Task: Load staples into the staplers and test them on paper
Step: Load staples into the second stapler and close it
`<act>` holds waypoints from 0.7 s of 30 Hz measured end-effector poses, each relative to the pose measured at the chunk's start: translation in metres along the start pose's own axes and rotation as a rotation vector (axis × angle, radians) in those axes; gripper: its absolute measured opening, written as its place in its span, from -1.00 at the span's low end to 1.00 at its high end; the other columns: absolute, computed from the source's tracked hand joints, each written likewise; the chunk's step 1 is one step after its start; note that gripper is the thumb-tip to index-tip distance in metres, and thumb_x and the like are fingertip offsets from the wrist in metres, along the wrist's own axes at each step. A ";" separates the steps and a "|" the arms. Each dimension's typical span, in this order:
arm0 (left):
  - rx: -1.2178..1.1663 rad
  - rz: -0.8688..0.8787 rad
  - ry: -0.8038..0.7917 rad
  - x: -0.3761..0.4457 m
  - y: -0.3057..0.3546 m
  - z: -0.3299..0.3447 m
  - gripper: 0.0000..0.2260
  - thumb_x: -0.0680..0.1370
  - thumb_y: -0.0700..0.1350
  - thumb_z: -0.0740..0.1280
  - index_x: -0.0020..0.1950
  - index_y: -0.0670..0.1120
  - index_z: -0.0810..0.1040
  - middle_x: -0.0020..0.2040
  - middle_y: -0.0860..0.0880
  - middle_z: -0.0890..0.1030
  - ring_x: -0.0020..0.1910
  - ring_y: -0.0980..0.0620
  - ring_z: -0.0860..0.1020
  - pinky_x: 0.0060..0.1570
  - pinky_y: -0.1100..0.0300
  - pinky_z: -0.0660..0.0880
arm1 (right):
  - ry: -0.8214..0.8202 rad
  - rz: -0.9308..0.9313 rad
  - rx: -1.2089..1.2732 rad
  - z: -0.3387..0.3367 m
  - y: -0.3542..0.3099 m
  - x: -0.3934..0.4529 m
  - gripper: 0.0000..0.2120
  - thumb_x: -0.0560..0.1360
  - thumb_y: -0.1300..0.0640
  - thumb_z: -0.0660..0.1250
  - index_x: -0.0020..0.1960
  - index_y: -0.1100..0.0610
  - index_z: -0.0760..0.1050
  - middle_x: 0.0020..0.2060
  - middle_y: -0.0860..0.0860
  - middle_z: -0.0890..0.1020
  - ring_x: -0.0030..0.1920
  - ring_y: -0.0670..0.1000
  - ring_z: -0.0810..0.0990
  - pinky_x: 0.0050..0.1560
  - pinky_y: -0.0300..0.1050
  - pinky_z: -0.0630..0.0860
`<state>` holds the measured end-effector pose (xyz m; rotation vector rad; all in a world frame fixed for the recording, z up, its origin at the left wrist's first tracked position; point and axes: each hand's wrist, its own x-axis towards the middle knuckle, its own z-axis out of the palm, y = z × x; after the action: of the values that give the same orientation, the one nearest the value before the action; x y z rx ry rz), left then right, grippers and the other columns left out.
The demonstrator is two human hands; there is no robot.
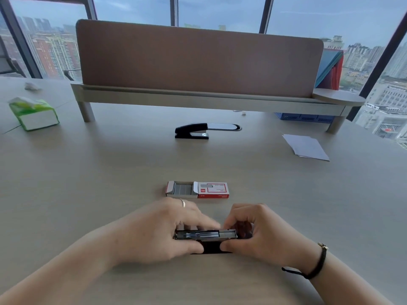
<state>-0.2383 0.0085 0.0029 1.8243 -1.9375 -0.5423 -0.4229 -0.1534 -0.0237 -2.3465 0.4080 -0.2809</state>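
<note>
A black stapler (206, 235) lies opened near the front of the table, its metal staple channel facing up with a strip of staples in its right part. My left hand (154, 230) grips its left end, fingers blurred over the channel. My right hand (259, 232) holds its right end. Just beyond my hands sits a red and white staple box (212, 190), slid open to the left with grey staple strips showing. A second black stapler (191, 130) stands closed farther back. A small stack of white paper (306, 147) lies at the right.
A green tissue pack (33, 113) stands at the far left. A raised shelf with a brown divider panel (198, 60) spans the back of the table, with a blue tray (306, 117) under its right end and coloured folders (330, 71) on top.
</note>
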 end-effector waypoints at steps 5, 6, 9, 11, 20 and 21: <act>-0.016 -0.228 0.053 -0.035 -0.020 -0.014 -0.57 0.37 0.06 0.53 0.14 0.37 0.48 0.02 0.34 0.55 -0.03 0.27 0.55 -0.05 0.36 0.50 | 0.004 0.019 -0.007 0.002 0.001 0.001 -0.79 0.26 -0.07 0.56 -0.19 -0.04 0.61 -0.28 -0.22 0.57 -0.34 -0.17 0.48 -0.26 -0.22 0.44; -0.013 -0.252 0.081 -0.042 -0.025 -0.015 -0.62 0.36 0.05 0.53 0.09 0.33 0.50 -0.01 0.33 0.56 -0.06 0.27 0.56 -0.09 0.40 0.48 | 0.003 0.026 -0.003 0.002 0.001 0.001 -0.78 0.25 -0.09 0.55 -0.20 -0.05 0.61 -0.27 -0.24 0.56 -0.34 -0.17 0.48 -0.26 -0.22 0.43; -0.024 -0.296 0.148 -0.060 -0.033 -0.018 -0.73 0.37 0.02 0.55 -0.01 0.25 0.57 -0.07 0.23 0.62 -0.14 0.17 0.59 -0.20 0.42 0.45 | 0.001 0.046 0.010 0.004 0.000 0.002 -0.75 0.21 -0.15 0.54 -0.22 -0.04 0.60 -0.26 -0.18 0.57 -0.33 -0.17 0.47 -0.25 -0.20 0.42; -0.023 -0.300 0.161 -0.068 -0.033 -0.020 -0.75 0.38 0.02 0.55 -0.02 0.24 0.59 -0.10 0.23 0.61 -0.22 0.14 0.55 -0.26 0.40 0.42 | 0.007 0.045 0.011 0.008 -0.002 0.002 -0.74 0.22 -0.12 0.56 -0.22 0.01 0.62 -0.25 -0.08 0.59 -0.33 -0.16 0.47 -0.26 -0.18 0.41; 0.210 -0.200 0.254 -0.050 0.003 -0.047 -0.53 0.26 0.12 0.57 0.12 0.33 0.57 -0.11 0.23 0.58 -0.11 0.22 0.55 -0.13 0.31 0.49 | 0.037 0.085 0.028 0.014 -0.008 -0.001 -0.77 0.26 0.01 0.60 -0.22 0.09 0.62 -0.31 -0.15 0.54 -0.38 -0.17 0.41 -0.31 -0.25 0.36; 0.179 -0.180 0.280 -0.045 0.010 -0.048 -0.47 0.25 0.11 0.59 0.16 0.35 0.53 -0.11 0.23 0.60 -0.11 0.22 0.56 -0.14 0.34 0.48 | 0.037 0.087 0.036 0.014 -0.007 -0.002 -0.76 0.26 0.01 0.60 -0.22 0.10 0.62 -0.30 -0.15 0.55 -0.37 -0.17 0.41 -0.31 -0.25 0.36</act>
<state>-0.2177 0.0539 0.0465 2.0737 -1.6900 -0.1578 -0.4188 -0.1390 -0.0283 -2.2848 0.5173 -0.2888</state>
